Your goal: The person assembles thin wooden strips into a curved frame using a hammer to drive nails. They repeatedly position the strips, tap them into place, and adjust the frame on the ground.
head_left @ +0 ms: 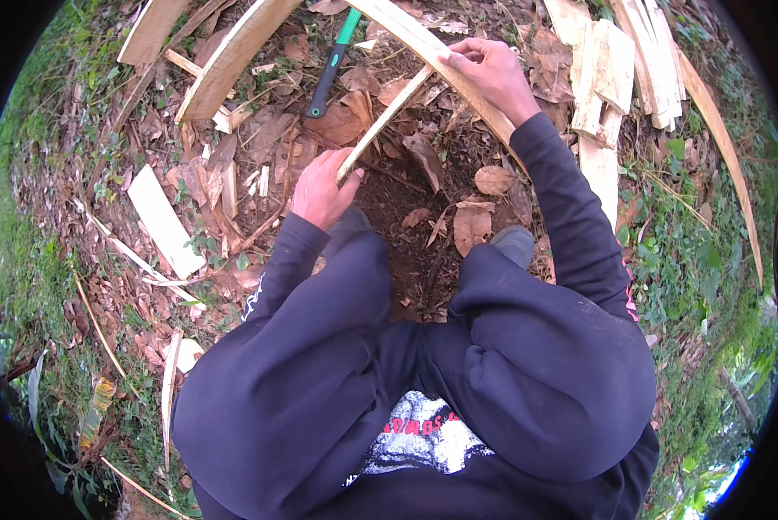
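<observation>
My left hand (pixel 324 189) is closed round the near end of a thin pale wooden strip (pixel 387 120). The strip slants up and right, its far end meeting a long curved-looking wooden plank (pixel 406 33). On that plank rests my right hand (pixel 495 76), fingers bent and pinched at its edge, close to where the strip meets it. Part of the grip is hidden behind the hand. Between my hands lies leaf-covered dark soil. Just beyond my left hand is a tool with a black handle (pixel 326 84) and a green upper part, cut off by the picture's top edge.
Split wood pieces (pixel 604 74) are heaped at the far right. More planks (pixel 237 56) lie at the far left, and a flat pale offcut (pixel 164 221) sits left of my left arm. My bent knees (pixel 549 364) frame the near ground; dry leaves (pixel 472 227) lie between my feet.
</observation>
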`<move>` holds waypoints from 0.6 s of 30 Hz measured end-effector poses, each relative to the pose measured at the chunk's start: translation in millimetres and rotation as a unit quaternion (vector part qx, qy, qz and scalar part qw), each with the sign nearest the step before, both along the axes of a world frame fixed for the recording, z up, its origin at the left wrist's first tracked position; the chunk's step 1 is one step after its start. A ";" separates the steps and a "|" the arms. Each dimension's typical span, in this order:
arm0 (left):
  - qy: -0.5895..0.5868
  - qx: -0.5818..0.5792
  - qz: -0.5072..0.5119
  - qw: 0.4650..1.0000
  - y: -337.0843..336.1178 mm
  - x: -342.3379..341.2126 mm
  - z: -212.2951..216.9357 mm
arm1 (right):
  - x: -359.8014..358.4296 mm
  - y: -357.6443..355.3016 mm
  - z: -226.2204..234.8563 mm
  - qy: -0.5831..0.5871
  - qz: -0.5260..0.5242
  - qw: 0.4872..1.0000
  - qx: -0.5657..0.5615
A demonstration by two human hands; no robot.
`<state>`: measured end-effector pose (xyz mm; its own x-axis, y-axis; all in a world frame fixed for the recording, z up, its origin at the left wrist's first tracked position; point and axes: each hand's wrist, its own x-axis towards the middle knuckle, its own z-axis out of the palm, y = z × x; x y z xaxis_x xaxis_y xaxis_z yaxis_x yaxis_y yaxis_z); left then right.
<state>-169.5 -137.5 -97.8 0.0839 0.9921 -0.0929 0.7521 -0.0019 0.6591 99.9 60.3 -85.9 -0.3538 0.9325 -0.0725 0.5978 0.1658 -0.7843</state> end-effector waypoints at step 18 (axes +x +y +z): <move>-0.074 0.002 0.137 0.988 12.6 -34.7 42.9 | 5.9 -4.1 2.8 0.041 -0.048 0.996 0.061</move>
